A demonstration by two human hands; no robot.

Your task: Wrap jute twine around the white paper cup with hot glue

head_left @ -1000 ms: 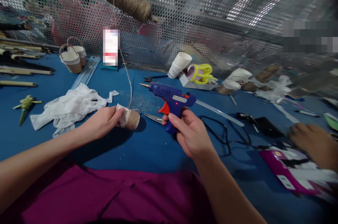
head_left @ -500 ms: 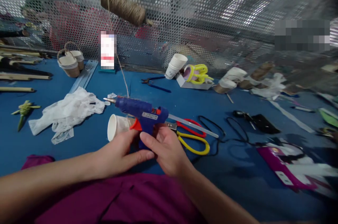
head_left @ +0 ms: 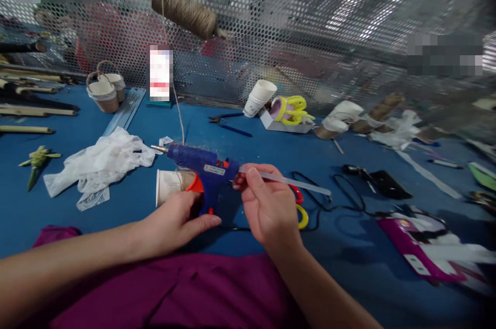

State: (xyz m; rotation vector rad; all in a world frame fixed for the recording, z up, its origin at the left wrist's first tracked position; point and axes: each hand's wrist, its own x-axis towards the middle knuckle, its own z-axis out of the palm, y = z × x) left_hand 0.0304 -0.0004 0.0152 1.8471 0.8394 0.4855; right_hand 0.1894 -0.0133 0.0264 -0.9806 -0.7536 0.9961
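Note:
A blue glue gun (head_left: 194,160) with an orange trigger points its metal nozzle to the left. My left hand (head_left: 184,218) is closed on the trigger side of its handle. A clear glue stick (head_left: 296,182) juts from the gun's back end. My right hand (head_left: 267,205) pinches that stick between thumb and fingers, close behind the gun. Behind my left hand lies a paper cup (head_left: 166,187) on its side, partly wound with twine. Scissors with red and yellow handles (head_left: 303,217) are mostly hidden by my right hand.
White lace (head_left: 104,161) lies crumpled at the left. Twine runs down from a spool (head_left: 184,9) on the mesh. Blue-handled pliers (head_left: 234,126), stacked paper cups (head_left: 260,96) and a yellow tape roll (head_left: 289,109) are farther back. A black cord (head_left: 349,200) crosses the blue table (head_left: 349,277).
My right hand has left the gun's handle, moved right and up, and taken hold of the glue stick. The gun has shifted slightly left. My left hand stays on the handle.

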